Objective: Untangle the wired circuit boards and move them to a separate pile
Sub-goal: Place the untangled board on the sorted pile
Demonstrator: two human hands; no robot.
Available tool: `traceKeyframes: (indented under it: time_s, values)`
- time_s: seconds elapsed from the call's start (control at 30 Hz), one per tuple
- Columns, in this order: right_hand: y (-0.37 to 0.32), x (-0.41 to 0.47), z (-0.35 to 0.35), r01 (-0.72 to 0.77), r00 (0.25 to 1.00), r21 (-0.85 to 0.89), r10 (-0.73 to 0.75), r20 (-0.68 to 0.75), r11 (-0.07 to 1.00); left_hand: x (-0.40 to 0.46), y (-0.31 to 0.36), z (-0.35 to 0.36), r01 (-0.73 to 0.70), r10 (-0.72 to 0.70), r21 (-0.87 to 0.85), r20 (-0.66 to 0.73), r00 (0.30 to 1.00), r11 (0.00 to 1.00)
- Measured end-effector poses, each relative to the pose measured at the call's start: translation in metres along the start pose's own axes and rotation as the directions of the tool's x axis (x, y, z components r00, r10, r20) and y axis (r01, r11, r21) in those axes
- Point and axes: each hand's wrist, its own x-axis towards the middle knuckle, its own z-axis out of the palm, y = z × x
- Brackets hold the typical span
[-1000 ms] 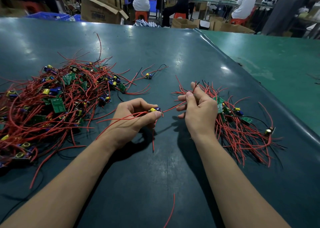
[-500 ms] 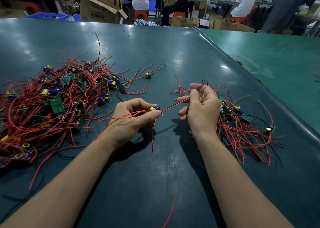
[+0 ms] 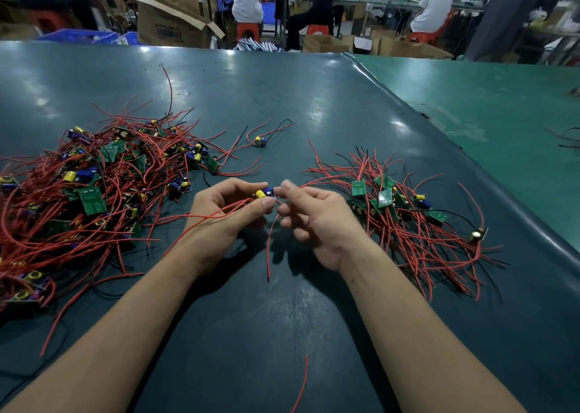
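Progress partial: sorted pile (image 3: 411, 211) sat at my right on bench (image 3: 282, 318), much larger tangled pile (image 3: 88, 189) remained left. Left hand (image 3: 226, 215) pinched one circuit board (image 3: 264, 193) between piles; right hand (image 3: 317, 221) pinched its red wire (image 3: 317, 182).

Dark teal table cover (image 3: 282, 105) looks like smooth vinyl w/ a soft sheen, glare spots on it. Wires (image 3: 408, 233) have glossy red plastic insulation. Circuit boards (image 3: 92, 200) are shiny green laminate, w/ yellow plastic-looking parts. Cardboard box (image 3: 169, 26) behind is matt brown.
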Motion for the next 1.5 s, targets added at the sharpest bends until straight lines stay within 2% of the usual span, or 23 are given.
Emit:
traceKeyframes:
  time_s: [0.07,0.17,0.3,0.37,0.43,0.6,0.7,0.77,0.83,0.9,0.97,1.07,1.13,1.2,1.37,1.5]
  values:
    - [0.001,0.000,0.002,0.048,0.999,0.039,-0.047,-0.018,0.998,-0.001,0.000,0.002,-0.016,0.015,0.028,0.030,0.999,0.999]
    - [-0.006,0.002,-0.003,0.161,0.975,0.072,-0.147,-0.166,0.984,-0.001,-0.001,0.002,-0.069,0.068,0.033,0.011,0.998,0.997]
    - [-0.016,0.005,-0.018,0.313,0.868,0.095,-0.244,-0.433,0.945,0.000,-0.001,0.001,-0.098,0.098,0.011,-0.017,0.995,0.995]
    - [-0.016,0.005,-0.018,0.357,0.831,0.092,-0.271,-0.486,0.930,0.001,-0.001,0.001,-0.126,0.125,-0.006,-0.047,0.991,0.992]
    - [-0.014,0.005,-0.014,0.346,0.830,0.109,-0.250,-0.499,0.932,0.003,-0.002,0.000,-0.136,0.128,-0.081,-0.102,0.987,0.987]
    - [-0.006,0.006,-0.009,0.242,0.877,0.038,-0.202,-0.437,0.970,0.008,0.001,-0.003,-0.172,0.106,-0.265,-0.246,0.963,0.949]
    - [-0.002,0.006,-0.011,0.120,0.926,-0.168,-0.171,-0.336,0.979,0.011,0.000,-0.007,-0.199,0.104,-0.229,-0.370,0.923,0.953]
    - [-0.001,0.007,-0.010,0.080,0.920,-0.316,-0.192,-0.342,0.945,0.012,0.003,-0.010,-0.180,0.084,-0.196,-0.417,0.905,0.964]
    - [0.000,0.005,-0.008,0.090,0.908,-0.351,-0.222,-0.355,0.932,0.013,0.007,-0.012,-0.132,-0.009,-0.380,-0.347,0.938,0.915]
    - [-0.001,0.003,-0.005,0.126,0.928,-0.293,-0.217,-0.303,0.948,0.013,0.013,-0.015,-0.048,-0.106,-0.593,-0.222,0.969,0.804]
    - [-0.001,-0.001,0.001,0.131,0.967,-0.226,-0.175,-0.185,0.965,0.010,0.015,-0.016,0.029,-0.136,-0.545,-0.157,0.978,0.838]
    - [0.002,-0.007,0.014,0.148,0.989,-0.155,-0.147,0.013,0.977,0.002,0.011,-0.006,0.153,-0.176,-0.280,-0.058,0.983,0.948]
    - [0.005,-0.009,0.018,0.175,0.983,-0.115,-0.166,0.079,0.978,-0.004,0.008,-0.003,0.183,-0.186,-0.142,-0.010,0.982,0.973]
    - [0.004,-0.009,0.018,0.187,0.981,-0.084,-0.182,0.065,0.979,-0.006,0.006,-0.004,0.192,-0.191,-0.098,0.025,0.981,0.976]
    - [0.000,-0.005,0.013,0.130,0.991,0.062,-0.132,0.023,0.990,-0.004,0.007,-0.003,0.240,-0.220,-0.163,0.131,0.967,0.957]
    - [0.006,-0.004,0.015,0.134,0.991,0.007,-0.134,-0.005,0.991,-0.004,0.008,0.000,0.268,-0.254,-0.165,0.104,0.962,0.949]
